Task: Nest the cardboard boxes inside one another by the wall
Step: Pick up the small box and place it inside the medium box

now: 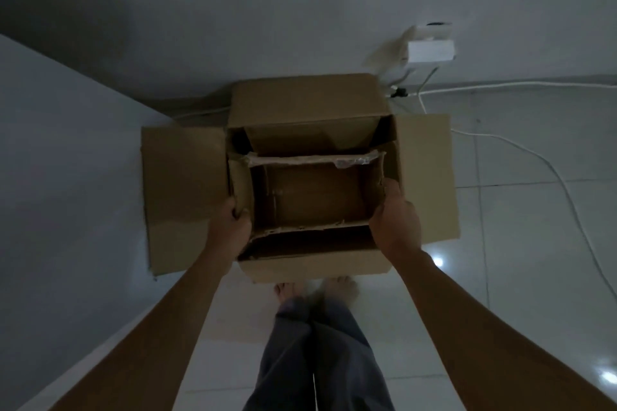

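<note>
Here, left hand [233, 220] and right hand [395, 220] grip smaller box [310, 193] inside larger box [187, 190].

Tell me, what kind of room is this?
Probably a room in a home, in a dim corner. The floor is shiny pale tile, white cables run from a small white device by the wall, and the person stands barefoot at a cardboard box.
</note>
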The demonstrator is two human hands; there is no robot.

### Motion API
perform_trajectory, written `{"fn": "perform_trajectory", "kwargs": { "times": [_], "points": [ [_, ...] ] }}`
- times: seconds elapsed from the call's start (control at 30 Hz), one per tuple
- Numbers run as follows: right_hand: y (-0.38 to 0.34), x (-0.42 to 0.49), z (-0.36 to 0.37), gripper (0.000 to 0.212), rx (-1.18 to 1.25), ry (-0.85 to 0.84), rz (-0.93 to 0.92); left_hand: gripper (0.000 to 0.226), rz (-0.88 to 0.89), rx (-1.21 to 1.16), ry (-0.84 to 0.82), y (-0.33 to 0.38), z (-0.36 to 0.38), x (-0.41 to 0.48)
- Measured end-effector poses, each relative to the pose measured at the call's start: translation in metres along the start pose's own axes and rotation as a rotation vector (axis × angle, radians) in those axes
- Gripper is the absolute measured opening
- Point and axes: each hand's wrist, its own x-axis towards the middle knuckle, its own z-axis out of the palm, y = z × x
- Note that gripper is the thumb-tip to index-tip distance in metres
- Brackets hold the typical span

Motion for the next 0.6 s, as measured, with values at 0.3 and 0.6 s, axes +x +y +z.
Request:
{"fn": "perform_trajectory", "kwargs": {
  "times": [0.3, 0.6],
  "points": [
    [0.027, 0.046, 0.065, 0.039, -0.032, -0.075, 0.048, 0.027, 0.116, 0.074, -0.035, -0.037, 0.055, 0.051],
    [0.038, 0.077, 0.095, 0.036, -0.021, -0.071, 0.004, 0.031, 0.12, 0.139, 0.037, -0.043, 0.083, 0.085]
  ]
}}
